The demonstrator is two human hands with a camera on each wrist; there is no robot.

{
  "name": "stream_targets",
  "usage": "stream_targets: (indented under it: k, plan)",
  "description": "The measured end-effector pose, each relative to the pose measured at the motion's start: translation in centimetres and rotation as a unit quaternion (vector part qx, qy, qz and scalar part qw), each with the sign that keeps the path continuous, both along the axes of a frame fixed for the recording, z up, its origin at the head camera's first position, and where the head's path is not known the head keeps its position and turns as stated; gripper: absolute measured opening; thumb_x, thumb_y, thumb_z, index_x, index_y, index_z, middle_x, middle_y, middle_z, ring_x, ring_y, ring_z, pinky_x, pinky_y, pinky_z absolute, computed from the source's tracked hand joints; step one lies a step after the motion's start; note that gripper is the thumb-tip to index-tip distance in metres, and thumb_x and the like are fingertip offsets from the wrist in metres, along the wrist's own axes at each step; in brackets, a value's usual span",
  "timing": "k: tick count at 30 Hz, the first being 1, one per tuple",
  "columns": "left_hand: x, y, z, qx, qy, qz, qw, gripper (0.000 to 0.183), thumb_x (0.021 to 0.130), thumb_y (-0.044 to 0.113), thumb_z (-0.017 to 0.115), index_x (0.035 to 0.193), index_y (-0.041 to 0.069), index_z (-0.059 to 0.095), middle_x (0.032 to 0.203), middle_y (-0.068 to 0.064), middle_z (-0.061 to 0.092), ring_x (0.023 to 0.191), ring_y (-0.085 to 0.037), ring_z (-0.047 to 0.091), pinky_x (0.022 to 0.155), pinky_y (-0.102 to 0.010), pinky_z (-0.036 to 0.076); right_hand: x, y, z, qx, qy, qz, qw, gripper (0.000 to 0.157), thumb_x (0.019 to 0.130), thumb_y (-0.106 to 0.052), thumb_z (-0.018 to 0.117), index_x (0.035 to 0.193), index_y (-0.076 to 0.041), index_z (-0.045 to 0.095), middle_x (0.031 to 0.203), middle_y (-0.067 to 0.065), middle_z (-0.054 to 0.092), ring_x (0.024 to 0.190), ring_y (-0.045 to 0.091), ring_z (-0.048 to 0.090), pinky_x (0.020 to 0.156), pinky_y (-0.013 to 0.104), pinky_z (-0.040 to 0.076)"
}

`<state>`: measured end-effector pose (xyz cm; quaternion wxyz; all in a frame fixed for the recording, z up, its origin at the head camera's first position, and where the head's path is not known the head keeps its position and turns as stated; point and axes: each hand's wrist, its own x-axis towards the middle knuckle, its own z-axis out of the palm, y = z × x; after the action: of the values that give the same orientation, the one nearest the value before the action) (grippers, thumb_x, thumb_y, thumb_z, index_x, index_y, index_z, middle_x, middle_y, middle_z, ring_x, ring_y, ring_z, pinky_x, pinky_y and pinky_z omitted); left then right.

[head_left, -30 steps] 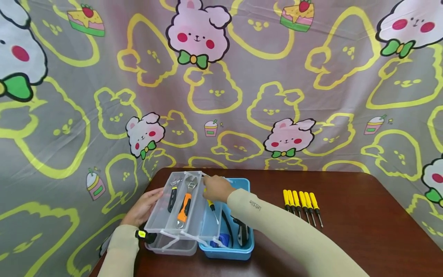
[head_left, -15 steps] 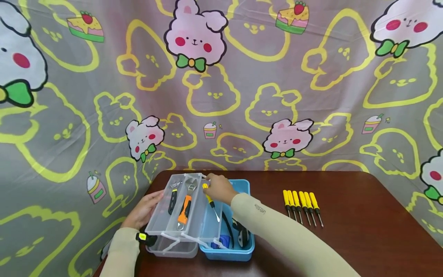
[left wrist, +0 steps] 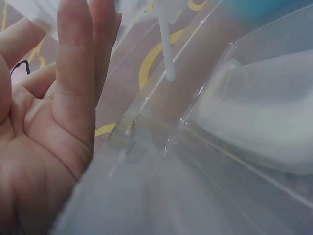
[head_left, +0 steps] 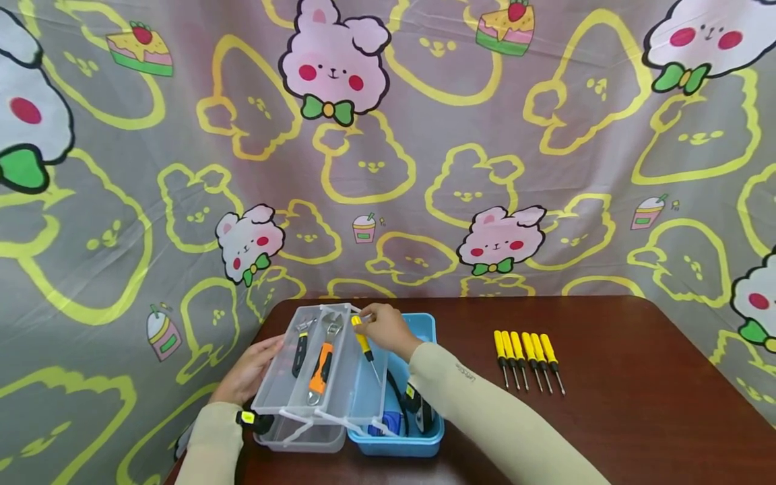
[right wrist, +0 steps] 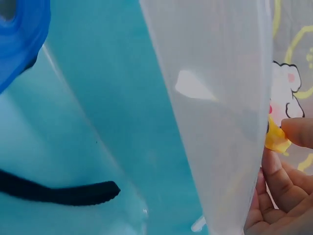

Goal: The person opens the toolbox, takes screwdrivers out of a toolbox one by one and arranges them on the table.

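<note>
My right hand (head_left: 386,329) pinches the yellow handle of a screwdriver (head_left: 362,337) between thumb and fingers. The screwdriver slants over the right compartment of the raised clear tray (head_left: 339,397), tip toward me. In the right wrist view the yellow screwdriver handle (right wrist: 278,136) shows past the tray's wall. My left hand (head_left: 251,369) rests against the tray's left side, its fingers fairly straight in the left wrist view. An adjustable wrench with an orange handle (head_left: 320,369) and a smaller wrench with a black handle (head_left: 300,351) lie in the tray.
Below the tray stands the toolbox's blue base (head_left: 397,446), holding a blue object (head_left: 388,423), a black strap and a black-and-silver tool (head_left: 423,414). The clear lid (head_left: 315,438) lies to the left. Several yellow-handled screwdrivers (head_left: 529,350) lie in a row on the brown table (head_left: 606,377).
The right hand has lifted slightly, and more of the screwdriver's yellow handle shows as it shifts up and left. The left hand stays at the tray's side.
</note>
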<state>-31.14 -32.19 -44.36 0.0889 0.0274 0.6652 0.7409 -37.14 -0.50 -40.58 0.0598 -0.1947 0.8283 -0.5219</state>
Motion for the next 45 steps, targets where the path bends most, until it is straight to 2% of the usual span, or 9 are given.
stream_targets:
  k: [4, 7, 13, 18, 25, 32, 37, 41, 45]
  plan:
    - [-0.1, 0.1, 0.0, -0.004, 0.0, 0.004, 1.0, 0.034, 0.102, 0.03, 0.052, 0.131, 0.015, 0.062, 0.107, -0.003, 0.07, 0.091, -0.019, 0.068, 0.076, -0.036, 0.056, 0.0, 0.3, 0.0, -0.056, -0.018, 0.002, 0.998, 0.03, 0.089, -0.03, 0.072, 0.113, -0.013, 0.067, 0.098, -0.001, 0.064, 0.088, 0.016, 0.061, 0.074, 0.037, 0.052]
    - [-0.1, 0.1, 0.0, -0.002, 0.003, -0.003, 1.0, 0.03, 0.104, 0.028, 0.049, 0.128, 0.019, 0.064, 0.107, -0.002, 0.07, 0.091, -0.018, 0.067, 0.075, -0.034, 0.056, 0.1, 0.7, 0.1, -0.121, -0.051, 0.017, 0.991, 0.029, 0.09, -0.027, 0.072, 0.114, -0.01, 0.068, 0.102, 0.001, 0.065, 0.093, 0.018, 0.062, 0.08, 0.038, 0.052]
    - [0.0, 0.0, -0.1, 0.01, 0.015, -0.013, 0.9998, 0.033, 0.104, 0.026, 0.048, 0.132, 0.014, 0.061, 0.106, -0.002, 0.07, 0.09, -0.016, 0.067, 0.073, -0.033, 0.056, 0.6, 2.0, 0.2, -0.256, -0.121, 0.047, 0.958, 0.032, 0.093, -0.018, 0.068, 0.119, 0.0, 0.064, 0.109, 0.011, 0.065, 0.094, 0.024, 0.065, 0.082, 0.041, 0.055]
    - [0.2, -0.1, -0.2, 0.018, 0.016, -0.026, 0.9994, 0.028, 0.105, 0.023, 0.046, 0.124, 0.02, 0.066, 0.105, -0.002, 0.07, 0.088, -0.016, 0.067, 0.072, -0.032, 0.056, 1.2, 3.2, -0.3, -0.319, -0.165, 0.047, 0.932, 0.034, 0.094, -0.015, 0.066, 0.122, 0.004, 0.06, 0.11, 0.014, 0.06, 0.091, 0.025, 0.063, 0.082, 0.042, 0.055]
    - [0.0, -0.1, -0.2, 0.034, 0.026, -0.048, 0.9979, 0.031, 0.106, 0.022, 0.042, 0.123, 0.023, 0.068, 0.107, -0.003, 0.07, 0.09, -0.016, 0.067, 0.072, -0.032, 0.056, 1.3, 4.1, -0.1, -0.354, -0.174, 0.03, 0.918, 0.035, 0.095, -0.016, 0.066, 0.122, 0.004, 0.058, 0.108, 0.013, 0.06, 0.088, 0.024, 0.061, 0.082, 0.043, 0.054]
    - [0.1, -0.1, -0.1, 0.023, 0.024, -0.037, 0.9988, 0.029, 0.106, 0.023, 0.043, 0.122, 0.024, 0.067, 0.106, -0.002, 0.071, 0.09, -0.016, 0.068, 0.072, -0.032, 0.056, 1.1, 5.1, 1.0, -0.379, -0.181, 0.002, 0.907, 0.034, 0.095, -0.02, 0.066, 0.121, 0.002, 0.059, 0.111, 0.013, 0.06, 0.093, 0.028, 0.058, 0.08, 0.04, 0.054]
    - [0.0, 0.1, 0.1, 0.012, 0.021, -0.022, 0.9995, 0.028, 0.105, 0.026, 0.046, 0.124, 0.022, 0.067, 0.107, -0.003, 0.071, 0.091, -0.017, 0.068, 0.072, -0.033, 0.056, 0.8, 5.9, 1.8, -0.401, -0.177, -0.017, 0.899, 0.034, 0.095, -0.021, 0.067, 0.12, 0.001, 0.061, 0.109, 0.012, 0.061, 0.091, 0.024, 0.059, 0.078, 0.036, 0.054]
    - [0.0, 0.1, 0.0, 0.008, 0.015, -0.014, 0.9998, 0.027, 0.105, 0.026, 0.047, 0.123, 0.023, 0.067, 0.106, -0.002, 0.071, 0.091, -0.017, 0.068, 0.073, -0.033, 0.056, 0.5, 6.6, 2.1, -0.406, -0.178, -0.019, 0.896, 0.031, 0.095, -0.019, 0.066, 0.118, 0.002, 0.061, 0.105, 0.01, 0.062, 0.089, 0.024, 0.059, 0.076, 0.036, 0.054]
    - [0.0, 0.0, -0.3, 0.017, 0.02, -0.023, 0.9994, 0.031, 0.106, 0.024, 0.043, 0.127, 0.02, 0.065, 0.107, -0.002, 0.07, 0.091, -0.017, 0.068, 0.072, -0.033, 0.056, 0.3, 7.3, 2.2, -0.405, -0.182, -0.025, 0.895, 0.028, 0.096, -0.016, 0.064, 0.117, 0.002, 0.06, 0.104, 0.01, 0.061, 0.09, 0.026, 0.057, 0.073, 0.035, 0.053]
